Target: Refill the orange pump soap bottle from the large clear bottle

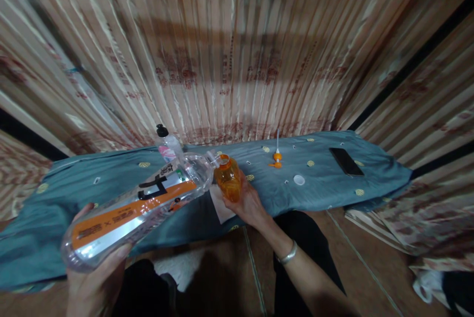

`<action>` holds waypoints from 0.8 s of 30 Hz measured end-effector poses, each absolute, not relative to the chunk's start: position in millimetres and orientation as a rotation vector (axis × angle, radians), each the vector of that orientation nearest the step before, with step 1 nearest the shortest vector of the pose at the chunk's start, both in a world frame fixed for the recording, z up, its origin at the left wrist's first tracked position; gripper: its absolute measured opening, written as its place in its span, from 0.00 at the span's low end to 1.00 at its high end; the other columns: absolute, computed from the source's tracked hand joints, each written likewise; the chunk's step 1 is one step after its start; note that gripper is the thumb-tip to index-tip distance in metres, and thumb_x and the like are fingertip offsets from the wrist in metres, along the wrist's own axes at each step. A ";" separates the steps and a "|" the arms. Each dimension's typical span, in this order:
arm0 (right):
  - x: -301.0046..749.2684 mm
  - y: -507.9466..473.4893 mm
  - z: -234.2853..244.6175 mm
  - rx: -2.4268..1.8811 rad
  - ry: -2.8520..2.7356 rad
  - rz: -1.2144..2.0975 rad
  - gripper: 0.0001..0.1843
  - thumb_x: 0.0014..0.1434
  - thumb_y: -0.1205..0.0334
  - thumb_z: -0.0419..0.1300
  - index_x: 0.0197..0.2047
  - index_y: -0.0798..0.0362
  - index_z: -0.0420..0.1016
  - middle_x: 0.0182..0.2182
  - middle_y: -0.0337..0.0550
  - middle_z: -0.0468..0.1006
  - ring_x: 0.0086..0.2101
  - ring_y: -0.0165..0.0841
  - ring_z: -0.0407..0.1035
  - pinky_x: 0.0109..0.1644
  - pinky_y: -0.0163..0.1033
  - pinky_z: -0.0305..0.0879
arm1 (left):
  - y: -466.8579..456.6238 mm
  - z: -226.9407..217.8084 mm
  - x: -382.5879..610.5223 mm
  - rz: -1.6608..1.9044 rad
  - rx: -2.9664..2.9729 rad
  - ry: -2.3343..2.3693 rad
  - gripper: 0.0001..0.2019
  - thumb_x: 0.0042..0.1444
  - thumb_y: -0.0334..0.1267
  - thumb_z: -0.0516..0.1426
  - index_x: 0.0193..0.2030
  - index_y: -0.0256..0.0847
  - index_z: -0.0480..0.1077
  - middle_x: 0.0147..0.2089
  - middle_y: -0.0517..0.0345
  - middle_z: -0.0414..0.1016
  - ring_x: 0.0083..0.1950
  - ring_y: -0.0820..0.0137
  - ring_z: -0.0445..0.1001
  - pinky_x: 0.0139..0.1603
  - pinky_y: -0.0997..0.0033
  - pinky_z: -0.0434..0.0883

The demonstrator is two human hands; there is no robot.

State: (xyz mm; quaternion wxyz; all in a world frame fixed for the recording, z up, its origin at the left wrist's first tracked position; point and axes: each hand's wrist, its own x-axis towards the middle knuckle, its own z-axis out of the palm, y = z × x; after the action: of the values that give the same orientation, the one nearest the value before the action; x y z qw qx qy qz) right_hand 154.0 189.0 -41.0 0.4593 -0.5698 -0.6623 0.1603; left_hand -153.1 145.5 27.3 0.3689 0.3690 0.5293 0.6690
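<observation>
My left hand (97, 277) grips the base of a large clear plastic bottle (137, 208) with an orange and white label. The bottle is tipped nearly flat, its open mouth touching the rim of a small orange bottle (228, 178). My right hand (249, 206), with a silver bracelet on the wrist, is wrapped round that small orange bottle and holds it upright just above the blue cloth (326, 183). An orange pump top (276, 158) with a white tube stands on the cloth to the right, and a small white cap (298, 179) lies near it.
A clear spray bottle with a black top (167, 145) stands behind the big bottle. A black phone (346, 161) lies on the cloth at the right. White paper (220, 206) lies under my right hand. Striped curtains hang behind. Brown floor lies below.
</observation>
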 end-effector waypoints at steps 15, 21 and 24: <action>155.2 188.2 -43.7 -1.415 -1.635 0.408 0.43 0.55 0.66 0.70 0.73 0.47 0.66 0.60 0.53 0.84 0.59 0.51 0.82 0.64 0.56 0.81 | 144.7 27.1 -155.2 1.722 0.978 1.383 0.57 0.29 0.39 0.79 0.73 0.61 0.74 0.61 0.62 0.81 0.58 0.64 0.80 0.62 0.67 0.79; 152.9 189.4 -45.0 -1.394 -1.613 0.394 0.47 0.54 0.68 0.71 0.75 0.46 0.64 0.61 0.53 0.83 0.57 0.51 0.83 0.62 0.59 0.83 | 145.4 27.7 -154.2 1.708 0.946 1.394 0.57 0.27 0.37 0.79 0.72 0.61 0.74 0.61 0.63 0.81 0.59 0.63 0.81 0.63 0.68 0.79; 152.1 189.4 -44.0 -1.409 -1.604 0.402 0.46 0.55 0.68 0.71 0.75 0.45 0.65 0.62 0.53 0.83 0.57 0.51 0.83 0.62 0.58 0.83 | 143.9 29.5 -153.9 1.711 0.953 1.389 0.58 0.27 0.37 0.79 0.73 0.60 0.74 0.61 0.62 0.81 0.60 0.61 0.81 0.64 0.65 0.79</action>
State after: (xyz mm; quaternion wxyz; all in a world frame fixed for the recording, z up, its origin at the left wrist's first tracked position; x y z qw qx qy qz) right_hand 152.1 189.4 -44.0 0.4660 -0.5738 -0.6533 0.1638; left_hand -153.9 143.9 29.5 0.3619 0.3700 0.5393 0.6643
